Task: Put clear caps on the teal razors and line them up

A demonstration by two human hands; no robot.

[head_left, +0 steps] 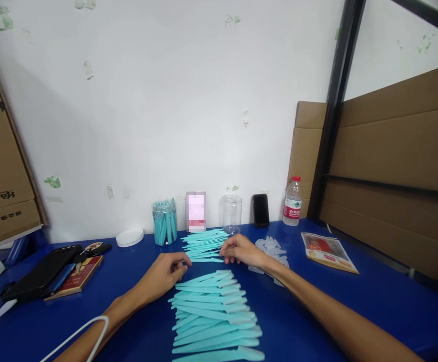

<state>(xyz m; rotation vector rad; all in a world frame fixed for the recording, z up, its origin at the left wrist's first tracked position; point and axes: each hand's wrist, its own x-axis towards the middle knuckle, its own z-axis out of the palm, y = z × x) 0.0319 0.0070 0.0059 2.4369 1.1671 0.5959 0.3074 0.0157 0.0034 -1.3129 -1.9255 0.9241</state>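
Note:
Two heaps of thin turquoise plastic sticks lie on the blue table (354,296): a far stack (203,244) and a larger near stack (214,317). My left hand (166,274) rests with curled fingers at the left end of a stick lying between the stacks. My right hand (241,250) pinches the right end of the same stick (205,260). A heap of small clear plastic caps (271,249) lies just right of my right hand.
At the wall stand a clear jar holding turquoise sticks (164,221), an empty clear jar (232,213), a black phone (260,210), a water bottle (292,201) and a white lid (129,237). A black pouch and book (53,274) lie left, a leaflet (330,251) right. Cardboard boxes flank the table.

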